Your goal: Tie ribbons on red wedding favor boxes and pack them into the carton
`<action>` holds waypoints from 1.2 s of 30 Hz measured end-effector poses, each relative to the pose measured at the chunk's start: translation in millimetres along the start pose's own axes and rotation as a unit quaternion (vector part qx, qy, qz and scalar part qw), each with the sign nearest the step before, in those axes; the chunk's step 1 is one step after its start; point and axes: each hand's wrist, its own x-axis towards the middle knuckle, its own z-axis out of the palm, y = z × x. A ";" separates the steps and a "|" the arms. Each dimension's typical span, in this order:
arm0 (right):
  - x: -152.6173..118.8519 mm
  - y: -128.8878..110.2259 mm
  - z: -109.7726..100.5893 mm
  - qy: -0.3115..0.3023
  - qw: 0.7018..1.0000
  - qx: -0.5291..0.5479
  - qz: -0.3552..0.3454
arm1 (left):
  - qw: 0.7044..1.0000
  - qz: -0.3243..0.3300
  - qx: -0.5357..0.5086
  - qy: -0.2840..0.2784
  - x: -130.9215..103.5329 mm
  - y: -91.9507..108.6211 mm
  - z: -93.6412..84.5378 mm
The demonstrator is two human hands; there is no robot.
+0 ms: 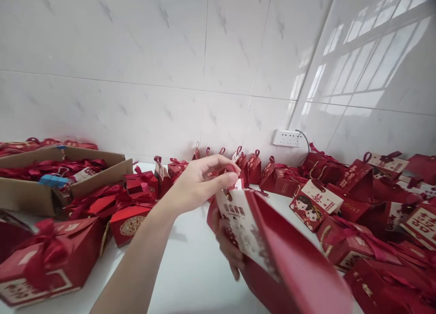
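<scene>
The left hand reaches in from the lower left and pinches the top of a red box between thumb and forefinger, at the ribbon loop by its white tag. The right hand is mostly hidden behind the box; only its fingers show, wrapped round the near edge, gripping it from below. The box is held up above the white table, tilted and blurred (so whether its flap is closed yet cannot be told).

Judging by the spread, much of the work looks done: finished boxes with ribbons and tags crowd the right side, a row stands along the tiled wall, and more lie at the left. A carton at the far left holds loose ribbons and a blue clip, so some stock seems left to use. The box in hand appears to be at its closing or tagging step.
</scene>
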 end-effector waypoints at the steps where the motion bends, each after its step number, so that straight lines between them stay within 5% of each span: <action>1: 4.0 9.6 0.4 -0.030 0.998 -0.025 0.052 | 1.000 -0.007 0.003 0.003 0.3 0.2 2.2; 5: 12.1 35.3 -7.7 -0.132 0.960 -0.177 0.169 | 0.998 -0.050 0.001 0.037 0.8 -1.9 8.6; 12: 22.3 44.2 -38.0 -0.131 0.953 -0.230 0.149 | 0.990 -0.019 0.028 0.134 -0.7 3.1 14.8; 17: 28.4 11.6 -11.9 0.008 0.898 -0.428 -0.098 | 0.984 0.007 0.030 0.175 -0.7 9.1 -3.6; 19: 20.8 -1.8 4.3 0.072 0.853 -0.481 -0.191 | 0.982 0.005 0.033 0.186 -2.4 9.9 -17.9; 24: -6.0 -6.4 34.9 0.265 0.528 -0.728 -0.349 | 0.991 -0.070 0.013 0.110 -12.7 10.1 -41.1; 26: -10.7 -2.3 39.9 0.297 0.457 -0.757 -0.362 | 0.991 -0.087 0.034 0.093 -15.1 10.5 -40.7; 28: -11.8 0.4 41.6 0.311 0.426 -0.763 -0.373 | 0.990 -0.071 0.065 0.102 -15.3 10.6 -37.2; 36: -12.3 2.0 45.3 0.329 0.411 -0.757 -0.388 | 0.995 -0.027 0.072 0.060 -12.6 9.1 -33.1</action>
